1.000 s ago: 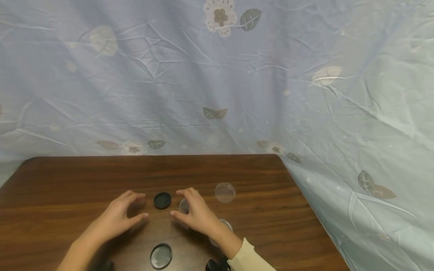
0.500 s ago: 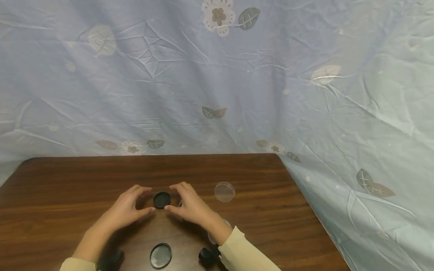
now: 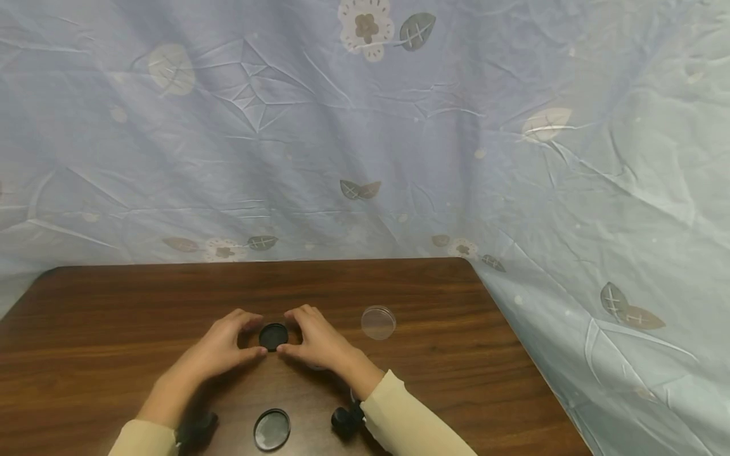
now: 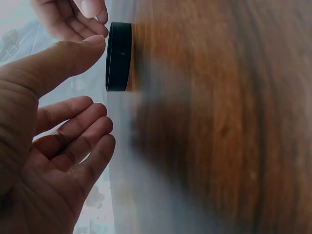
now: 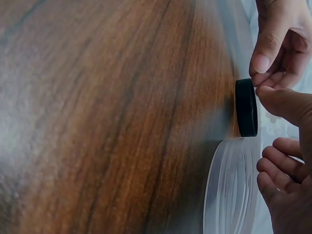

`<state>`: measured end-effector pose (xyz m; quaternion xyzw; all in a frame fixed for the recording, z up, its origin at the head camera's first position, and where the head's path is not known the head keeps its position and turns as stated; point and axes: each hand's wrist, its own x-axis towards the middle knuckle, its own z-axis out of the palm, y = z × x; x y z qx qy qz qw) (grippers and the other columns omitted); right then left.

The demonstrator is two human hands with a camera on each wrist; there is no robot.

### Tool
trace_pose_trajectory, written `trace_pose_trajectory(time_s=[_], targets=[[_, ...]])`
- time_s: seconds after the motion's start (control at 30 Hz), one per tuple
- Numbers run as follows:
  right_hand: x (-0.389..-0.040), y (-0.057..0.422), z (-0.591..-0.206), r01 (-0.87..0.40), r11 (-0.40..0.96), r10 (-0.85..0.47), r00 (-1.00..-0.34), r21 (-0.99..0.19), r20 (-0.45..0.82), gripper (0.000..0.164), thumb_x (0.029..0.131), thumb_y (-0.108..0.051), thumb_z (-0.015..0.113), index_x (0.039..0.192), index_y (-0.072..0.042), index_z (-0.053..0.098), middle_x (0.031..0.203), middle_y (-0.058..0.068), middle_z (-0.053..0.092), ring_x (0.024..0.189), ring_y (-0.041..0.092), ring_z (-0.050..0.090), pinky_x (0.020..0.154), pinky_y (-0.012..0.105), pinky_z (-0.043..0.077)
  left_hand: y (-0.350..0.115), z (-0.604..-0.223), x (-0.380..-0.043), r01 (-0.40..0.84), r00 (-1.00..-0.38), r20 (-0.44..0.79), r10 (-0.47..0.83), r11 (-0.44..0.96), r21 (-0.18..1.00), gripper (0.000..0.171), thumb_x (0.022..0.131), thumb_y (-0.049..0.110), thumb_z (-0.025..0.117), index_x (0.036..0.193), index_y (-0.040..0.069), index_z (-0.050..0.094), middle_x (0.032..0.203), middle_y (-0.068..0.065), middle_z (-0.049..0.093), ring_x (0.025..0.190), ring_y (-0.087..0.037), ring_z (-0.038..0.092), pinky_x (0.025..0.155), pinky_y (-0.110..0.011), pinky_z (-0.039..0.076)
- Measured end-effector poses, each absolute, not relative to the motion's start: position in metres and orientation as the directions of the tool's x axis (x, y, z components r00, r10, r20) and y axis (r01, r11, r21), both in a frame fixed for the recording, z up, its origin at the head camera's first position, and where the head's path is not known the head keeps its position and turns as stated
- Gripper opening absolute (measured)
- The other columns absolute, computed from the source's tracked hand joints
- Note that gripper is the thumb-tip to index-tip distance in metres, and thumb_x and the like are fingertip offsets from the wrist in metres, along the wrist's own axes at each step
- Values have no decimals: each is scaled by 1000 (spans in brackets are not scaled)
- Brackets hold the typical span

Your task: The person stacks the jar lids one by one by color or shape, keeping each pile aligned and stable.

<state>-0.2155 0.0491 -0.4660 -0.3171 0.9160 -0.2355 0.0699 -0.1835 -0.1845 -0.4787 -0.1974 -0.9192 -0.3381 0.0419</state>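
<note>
A low, round black cap (image 3: pixel 274 337) lies on the brown wooden table (image 3: pixel 142 304) between the two hands. My left hand (image 3: pixel 222 345) curves about its left side, thumb near and fingers far. From the right, my right hand (image 3: pixel 319 345) frames it the same way. In the left wrist view the left thumb tip is close to the cap (image 4: pixel 119 57), while the fingers stay apart from it. The right wrist view has the right thumb tip at the rim of the cap (image 5: pixel 246 108); whether it touches is unclear. Neither hand grips it.
A clear round dish (image 3: pixel 378 323) lies to the right. Another clear dish (image 5: pixel 231 190) sits beside the cap, mostly hidden under the right hand in the head view. A black-rimmed disc (image 3: pixel 271 430) lies nearer the front. A patterned curtain (image 3: pixel 365 126) hangs behind the table.
Both hands have moved inward, from well apart on either side of the black cap to close around it. The cap stays in place.
</note>
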Motion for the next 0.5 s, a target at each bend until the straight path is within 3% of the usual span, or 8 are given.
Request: trace_pose_trajectory(time_s=[0.5], targets=[[-222,43,-475,-555,704,-622,-783,-443,-7,63,95,-36,78,145,-6,57,140,9,62,132,21,57,114,31,50,-174,-484,-190,412,-908,188,376,710,571,59,79,23,91,123,-8,66,110,-15,68,102,-33,68,91,-54,59]])
